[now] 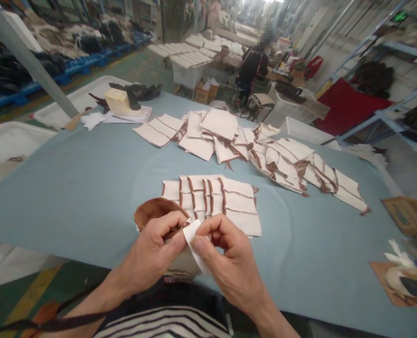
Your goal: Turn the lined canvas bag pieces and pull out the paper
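My left hand (151, 251) is closed on a brown-lined cream fabric piece (155, 209), its curved brown side turned up and the rest hanging near the table's front edge. Between the thumb and fingers of my right hand (231, 256) is a white strip (191, 230). The strip's upper end meets the edge of the fabric piece at my left fingertips; whether it is joined there I cannot tell. Just beyond both hands, cream panels (241, 204) with brown-bound edges lie overlapped in a row on the blue-green table (88, 188).
A loose pile of cream panels (218, 123) spreads across the far side of the table. A yellowish block (117, 101) stands at the back left. At the right edge are a cardboard box (407, 215) and a tape roll. A seated person (252, 68) works farther back.
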Demonstrator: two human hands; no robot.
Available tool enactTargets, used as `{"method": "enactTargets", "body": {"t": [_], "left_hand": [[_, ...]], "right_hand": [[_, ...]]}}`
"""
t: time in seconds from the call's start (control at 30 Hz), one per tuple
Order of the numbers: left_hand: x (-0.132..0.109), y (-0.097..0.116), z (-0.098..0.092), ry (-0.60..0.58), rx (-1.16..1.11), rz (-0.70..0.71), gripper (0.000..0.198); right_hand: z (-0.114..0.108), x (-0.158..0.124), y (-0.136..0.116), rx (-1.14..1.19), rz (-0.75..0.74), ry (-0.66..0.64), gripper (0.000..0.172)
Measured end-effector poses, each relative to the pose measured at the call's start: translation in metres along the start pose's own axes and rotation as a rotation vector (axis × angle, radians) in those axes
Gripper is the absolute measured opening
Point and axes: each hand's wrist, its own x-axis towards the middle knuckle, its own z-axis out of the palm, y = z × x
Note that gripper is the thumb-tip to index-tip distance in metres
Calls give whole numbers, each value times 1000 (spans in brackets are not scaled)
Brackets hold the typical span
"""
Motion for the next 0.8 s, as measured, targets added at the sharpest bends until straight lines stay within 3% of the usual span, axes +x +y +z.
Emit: {"method": "enactTargets", "body": {"t": [0.2,0.33,0.47,0.57,0.67,0.8], "left_hand": [[-6,-1,6,47,98,176,21],[-11,-1,5,66,159,218,21],[-15,2,3,50,135,227,21],[-17,3,2,63,108,226,24],[-20,3,0,64,80,196,28],[-26,3,-4,40,55,209,25]], "right_hand": [[-6,-3,-2,-9,136,-11,27],[-10,-7,-5,-74,92,-61,18],[-8,-9,3,-249,-206,34,9],[-9,-11,9,-466,-606,172,9],[-17,-16,5,-725,-990,210,20],[-30,-26,-11,-921,-1122,191,22]]}}
